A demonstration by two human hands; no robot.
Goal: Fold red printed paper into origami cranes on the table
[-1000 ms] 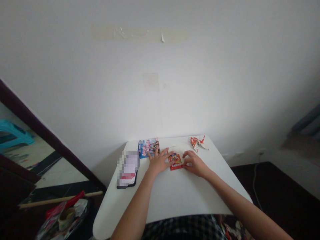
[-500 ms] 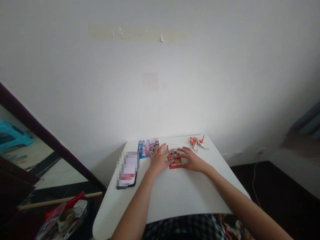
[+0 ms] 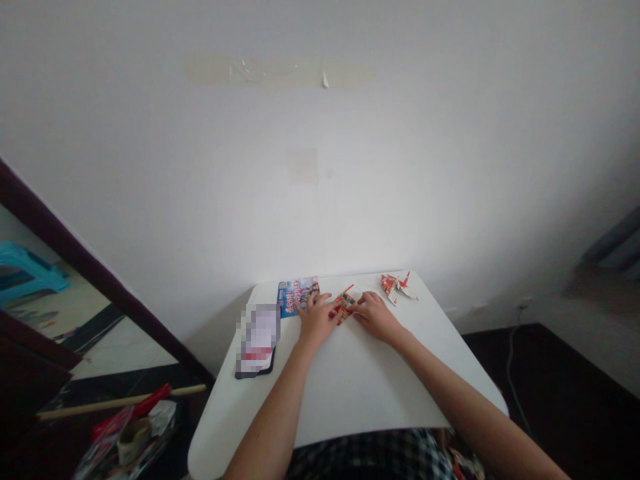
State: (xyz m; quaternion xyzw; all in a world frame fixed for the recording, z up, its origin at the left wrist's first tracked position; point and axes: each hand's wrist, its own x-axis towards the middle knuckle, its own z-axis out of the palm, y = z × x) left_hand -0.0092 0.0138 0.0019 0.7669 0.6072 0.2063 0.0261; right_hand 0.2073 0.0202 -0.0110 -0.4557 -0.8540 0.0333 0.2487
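A small red printed paper (image 3: 343,306) is held between both hands above the far middle of the white table (image 3: 350,387), turned on a slant with one corner up. My left hand (image 3: 315,317) pinches its left side, fingers curled. My right hand (image 3: 373,313) grips its right side with the fingers closed on the edge. A blue printed leaflet (image 3: 295,293) lies just beyond my left hand. A folded red-and-white paper figure (image 3: 396,285) sits at the table's far right corner.
A phone (image 3: 257,340) with a blurred screen lies at the table's left edge. A white wall stands right behind the table. On the floor to the left are a wooden stick (image 3: 120,400) and a bag of clutter (image 3: 125,437). Dark floor lies to the right.
The red paper lay flat under both hands a second ago; now it is lifted and turned on a slant. Both hands have moved a little farther from me.
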